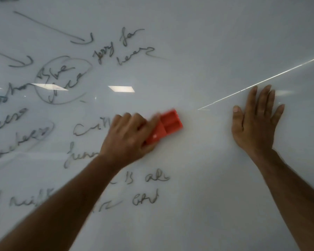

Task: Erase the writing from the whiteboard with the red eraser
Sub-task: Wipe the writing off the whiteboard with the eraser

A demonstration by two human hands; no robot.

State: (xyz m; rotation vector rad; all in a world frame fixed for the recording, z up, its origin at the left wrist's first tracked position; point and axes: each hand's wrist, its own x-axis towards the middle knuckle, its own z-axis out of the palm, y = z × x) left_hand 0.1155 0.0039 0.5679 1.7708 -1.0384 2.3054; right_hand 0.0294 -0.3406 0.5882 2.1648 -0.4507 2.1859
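The whiteboard [198, 42] fills the whole view. Dark handwriting [62, 82] covers its left half, with words, arrows and a circled phrase; the right half is blank. My left hand [129, 138] grips the red eraser [166, 126] and presses it flat against the board near the middle, just right of the writing. The hand and eraser look motion-blurred. My left forearm hides part of the lower lines of text. My right hand [256, 122] lies flat on the blank board to the right, fingers spread, holding nothing.
A thin bright line [261, 81], a seam or reflection, runs diagonally from mid-board to the right edge. Ceiling-light reflections [121, 88] show on the glossy surface. More writing [145, 199] sits below my left arm.
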